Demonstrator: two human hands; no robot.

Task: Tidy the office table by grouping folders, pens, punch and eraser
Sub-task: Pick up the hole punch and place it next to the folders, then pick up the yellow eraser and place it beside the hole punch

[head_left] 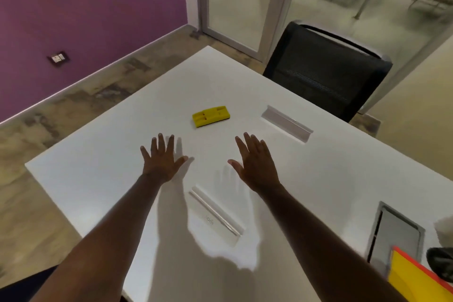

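A yellow board eraser (211, 116) lies on the white table (98, 174), a little beyond both hands. My left hand (161, 158) is stretched out over the table with its fingers spread and holds nothing. My right hand (255, 162) reaches forward beside it, fingers straight, also holding nothing. Both hands are short of the eraser and apart from it. Yellow and orange folders (411, 279) show at the bottom right corner, partly cut off by the frame. A dark object (441, 262) sits at the right edge next to the folders; I cannot tell what it is.
Two recessed cable slots (286, 122) (215, 213) and a grey metal cable hatch (394, 233) are set into the table top. A black mesh office chair (326, 73) stands at the far side. A purple wall is on the left, glass partitions behind.
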